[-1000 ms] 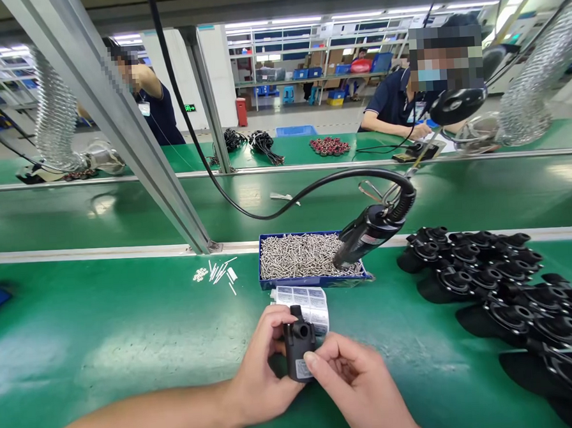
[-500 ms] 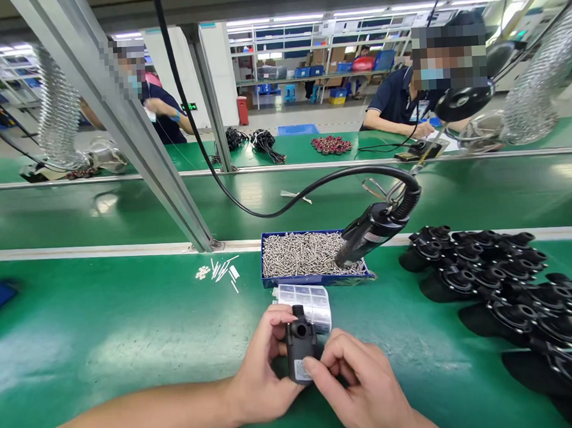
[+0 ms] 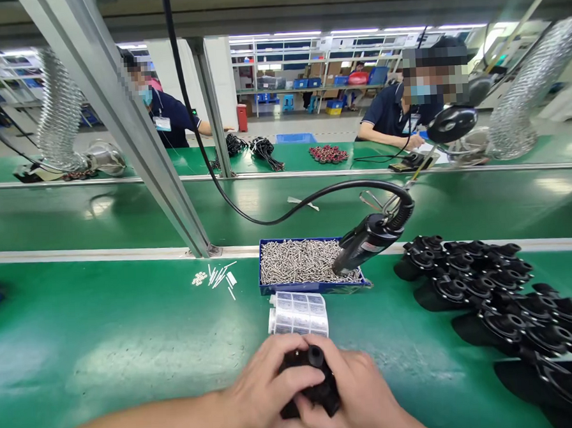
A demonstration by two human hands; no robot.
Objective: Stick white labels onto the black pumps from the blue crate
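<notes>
A small black pump (image 3: 306,361) with a round spout is held between both hands near the front of the bench, its spout end facing up. My left hand (image 3: 264,391) wraps its left side, with fingers curled over the front. Around the right side my right hand (image 3: 359,382) is closed, and the fingers of both hands nearly meet at the far side. Much of the pump's body is hidden by the fingers. Just beyond the hands lies a roll of silver labels (image 3: 301,315).
Behind the labels, a blue tray (image 3: 313,288) holds many screws. A black electric screwdriver (image 3: 371,241) on a cable leans over it. Several black pump housings (image 3: 466,281) stand at right. White sticks and small rings (image 3: 200,278) lie left. Two people sit across the bench.
The pump has tipped so its spout end faces up, and its labelled side no longer shows. My right hand has moved from pressing the label to gripping the pump's side.
</notes>
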